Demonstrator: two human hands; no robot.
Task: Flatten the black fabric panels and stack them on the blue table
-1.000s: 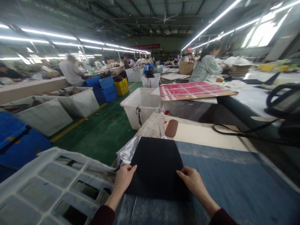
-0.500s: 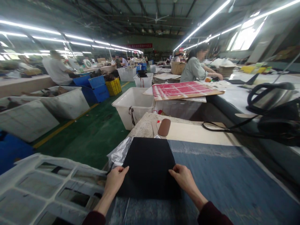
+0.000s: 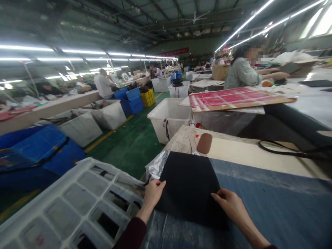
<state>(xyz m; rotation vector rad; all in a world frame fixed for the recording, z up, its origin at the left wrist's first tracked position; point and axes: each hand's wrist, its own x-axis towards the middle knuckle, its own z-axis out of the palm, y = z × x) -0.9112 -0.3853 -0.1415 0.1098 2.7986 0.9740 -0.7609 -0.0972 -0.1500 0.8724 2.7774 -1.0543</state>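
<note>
A flat black panel (image 3: 190, 188) lies on the blue-grey work surface (image 3: 269, 197). At its left edge my left hand (image 3: 153, 192) pinches the panel between thumb and fingers. The right edge is pinched the same way by my right hand (image 3: 228, 200). Crumpled clear plastic (image 3: 157, 165) sticks out beside the panel's upper left side. Beyond the panel, a brown rounded piece (image 3: 204, 143) rests at the end of a cream sheet (image 3: 241, 152).
A white perforated crate (image 3: 75, 197) stands at the lower left, with blue bins (image 3: 38, 148) behind it. Ahead are a white tub (image 3: 168, 117) and a red-marked board (image 3: 233, 98). A black strap (image 3: 280, 150) lies at right. A person in grey-green (image 3: 240, 74) works beyond.
The view has turned left, so the scene sits farther right in the picture. Both hands still grip the panel's edges; the blue bins at left show more.
</note>
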